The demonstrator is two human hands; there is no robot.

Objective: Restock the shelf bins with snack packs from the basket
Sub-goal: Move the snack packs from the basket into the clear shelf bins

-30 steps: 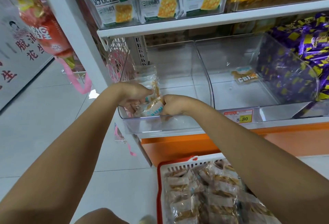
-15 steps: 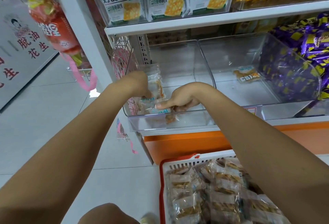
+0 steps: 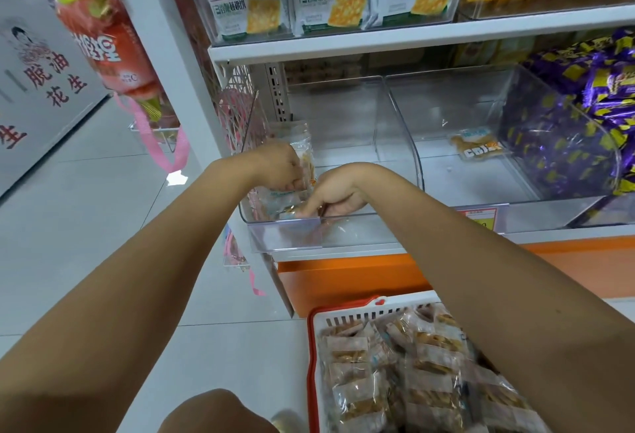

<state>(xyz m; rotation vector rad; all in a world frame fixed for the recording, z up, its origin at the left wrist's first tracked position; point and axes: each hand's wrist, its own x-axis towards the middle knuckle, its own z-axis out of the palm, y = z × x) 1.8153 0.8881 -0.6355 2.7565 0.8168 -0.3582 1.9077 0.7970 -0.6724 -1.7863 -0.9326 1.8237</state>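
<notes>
The left hand point(image 3: 280, 166) is closed around a clear-wrapped snack pack point(image 3: 302, 154) held upright at the left end of the left shelf bin point(image 3: 343, 230), its fingertips hidden behind the wrapper. The right hand point(image 3: 335, 193) reaches over the bin's near wall with its fingers curled down onto more packs point(image 3: 285, 207) lying on the bin floor; the clear plastic and glare make it hard to tell whether it grips one or only presses on it. How many packs lie there is unclear. The middle bin point(image 3: 464, 185) to the right holds a single small pack point(image 3: 477, 149) at its far side, and the next bin point(image 3: 563, 144) is piled with purple-wrapped sweets. Near, on the floor, a red-rimmed white basket point(image 3: 311, 346) is heaped with snack packs point(image 3: 395, 374), its right part hidden under the right forearm and cut off by the frame's lower edge.
</notes>
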